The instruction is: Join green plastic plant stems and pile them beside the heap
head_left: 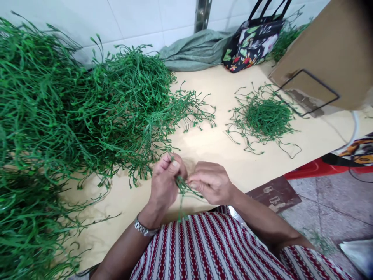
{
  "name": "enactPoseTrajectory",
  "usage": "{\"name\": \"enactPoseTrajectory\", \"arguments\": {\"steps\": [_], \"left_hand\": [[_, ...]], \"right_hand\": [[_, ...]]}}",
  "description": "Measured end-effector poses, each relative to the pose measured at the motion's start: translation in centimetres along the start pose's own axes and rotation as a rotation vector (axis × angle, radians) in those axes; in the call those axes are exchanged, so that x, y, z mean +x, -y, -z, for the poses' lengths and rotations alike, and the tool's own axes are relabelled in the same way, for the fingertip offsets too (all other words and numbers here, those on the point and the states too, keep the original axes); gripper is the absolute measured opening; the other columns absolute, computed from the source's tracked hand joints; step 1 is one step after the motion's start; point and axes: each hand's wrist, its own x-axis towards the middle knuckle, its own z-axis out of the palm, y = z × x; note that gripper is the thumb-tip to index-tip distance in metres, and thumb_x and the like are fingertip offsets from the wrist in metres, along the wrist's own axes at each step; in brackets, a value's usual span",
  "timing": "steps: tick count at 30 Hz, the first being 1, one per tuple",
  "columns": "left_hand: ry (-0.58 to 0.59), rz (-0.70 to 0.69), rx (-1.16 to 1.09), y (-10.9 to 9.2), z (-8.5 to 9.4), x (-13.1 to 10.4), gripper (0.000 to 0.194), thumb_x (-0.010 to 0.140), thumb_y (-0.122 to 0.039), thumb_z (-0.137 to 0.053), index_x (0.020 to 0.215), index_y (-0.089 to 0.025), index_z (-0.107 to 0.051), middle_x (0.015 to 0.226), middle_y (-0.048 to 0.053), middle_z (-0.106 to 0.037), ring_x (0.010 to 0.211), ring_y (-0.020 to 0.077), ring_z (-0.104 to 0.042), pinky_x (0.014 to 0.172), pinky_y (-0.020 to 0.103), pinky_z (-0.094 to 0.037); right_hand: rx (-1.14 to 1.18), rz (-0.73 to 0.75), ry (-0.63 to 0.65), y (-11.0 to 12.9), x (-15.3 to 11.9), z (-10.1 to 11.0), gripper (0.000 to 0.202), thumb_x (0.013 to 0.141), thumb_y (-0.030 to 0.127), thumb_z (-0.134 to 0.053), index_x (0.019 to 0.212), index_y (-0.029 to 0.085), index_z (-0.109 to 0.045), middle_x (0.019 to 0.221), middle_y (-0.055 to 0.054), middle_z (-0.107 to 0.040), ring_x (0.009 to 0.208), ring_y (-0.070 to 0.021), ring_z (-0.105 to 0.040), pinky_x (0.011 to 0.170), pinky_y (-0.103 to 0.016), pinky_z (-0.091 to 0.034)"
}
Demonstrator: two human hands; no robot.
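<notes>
My left hand (167, 177), with a metal watch at the wrist, is closed around a small bunch of flowering chive stalks (181, 186) over the table's near edge. Green tips hang down from the fist. To its right, my right hand (212, 182) is closed in a pinch at the bunch, with thin stalks running to its fingertips. Just beyond the left hand lies a large heap of flowering chives (131, 105), curled and tipped with small buds. A smaller pile of chive stalks (269, 116) rests farther right. The fingers partly hide the held stalks.
A cardboard box (329, 54) with a black wire frame (320, 83) stands at the right. At the back are a floral bag (253, 41) and a grey-green cloth (198, 50) against the tiled wall. Something red (309, 169) sits below the table's right edge.
</notes>
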Motion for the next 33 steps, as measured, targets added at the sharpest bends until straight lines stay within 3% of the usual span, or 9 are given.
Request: {"name": "enactPoseTrajectory", "arguments": {"steps": [2,5,11,15,18,21,25,28,33], "left_hand": [[0.019,-0.02,0.002,-0.6,0.3,0.2,0.014,0.069,-0.023,-0.067,0.067,-0.015,-0.055,0.06,-0.004,-0.049,0.044,0.0057,-0.043,0.043,0.02,-0.031],[0.007,-0.025,0.058,-1.5,0.5,0.3,0.014,0.067,-0.019,-0.068,0.068,-0.014,-0.055,0.065,-0.002,-0.052,0.049,0.0073,-0.048,0.047,0.021,-0.035],[0.026,0.113,0.14,-1.8,0.7,0.3,0.011,0.065,-0.019,-0.066,0.061,-0.013,-0.057,0.065,0.0,-0.055,0.055,0.0092,-0.05,0.051,0.022,-0.041],[0.025,0.124,0.233,-1.6,0.7,0.5,0.008,0.065,-0.018,-0.065,0.061,-0.013,-0.06,0.064,0.0,-0.057,0.057,0.0087,-0.051,0.055,0.021,-0.041],[-0.02,0.115,0.33,-1.4,1.2,0.5,0.007,0.068,-0.019,-0.064,0.074,-0.015,-0.064,0.071,0.0,-0.06,0.06,0.0092,-0.055,0.06,0.021,-0.042],[-0.042,0.088,0.472,-1.2,2.1,0.3,0.012,0.072,-0.024,-0.063,0.083,-0.019,-0.063,0.074,-0.001,-0.06,0.065,0.0106,-0.057,0.06,0.02,-0.042],[-0.018,0.03,0.678,-0.9,2.6,0.0,0.01,0.073,-0.026,-0.064,0.08,-0.019,-0.063,0.07,-0.001,-0.058,0.061,0.0096,-0.05,0.052,0.019,-0.036],[0.043,-0.065,0.684,-0.8,1.7,0.0,0.006,0.073,-0.022,-0.061,0.077,-0.018,-0.065,0.073,0.0,-0.057,0.063,0.0101,-0.048,0.053,0.02,-0.035],[0.031,-0.092,0.623,-1.2,-0.1,0.4,0.004,0.069,-0.018,-0.061,0.07,-0.016,-0.065,0.068,0.0,-0.056,0.061,0.0103,-0.046,0.054,0.021,-0.035]], "right_hand": [[-0.061,0.073,0.048,0.0,0.1,0.1,0.018,0.086,0.018,-0.048,0.071,0.014,-0.058,0.055,-0.002,-0.056,0.051,-0.0108,-0.048,0.052,-0.025,-0.042],[-0.145,0.01,-0.003,-0.3,0.2,2.3,0.014,0.086,0.017,-0.048,0.08,0.015,-0.06,0.063,-0.003,-0.059,0.056,-0.0115,-0.052,0.052,-0.024,-0.043],[-0.906,-0.289,-0.254,-5.0,-1.8,11.6,0.017,0.084,0.021,-0.049,0.085,0.015,-0.064,0.077,-0.007,-0.062,0.074,-0.0177,-0.056,0.068,-0.031,-0.044],[-1.245,-0.448,-0.075,-8.9,-3.6,14.5,0.02,0.079,0.025,-0.053,0.087,0.013,-0.068,0.09,-0.012,-0.064,0.086,-0.0258,-0.054,0.075,-0.039,-0.041],[-1.254,-0.458,-0.089,-9.0,-4.0,15.3,0.023,0.081,0.025,-0.051,0.096,0.017,-0.066,0.096,-0.009,-0.064,0.09,-0.0238,-0.055,0.079,-0.036,-0.04],[-1.199,-0.538,-0.156,-7.0,-4.3,15.6,0.027,0.087,0.021,-0.039,0.094,0.014,-0.064,0.089,-0.009,-0.064,0.085,-0.0196,-0.056,0.077,-0.03,-0.042],[-1.055,-0.656,0.079,-5.2,-5.4,15.0,0.022,0.083,0.018,-0.043,0.076,0.02,-0.064,0.073,-0.003,-0.062,0.066,-0.014,-0.057,0.061,-0.023,-0.042],[-1.009,-0.646,0.139,-5.7,-6.0,14.5,0.021,0.082,0.018,-0.045,0.077,0.02,-0.066,0.076,-0.004,-0.063,0.07,-0.0147,-0.058,0.063,-0.023,-0.043],[-0.794,-0.524,-0.069,-5.3,-3.7,12.9,0.021,0.084,0.021,-0.047,0.094,0.017,-0.065,0.09,-0.009,-0.064,0.083,-0.0182,-0.059,0.072,-0.03,-0.047]]}}
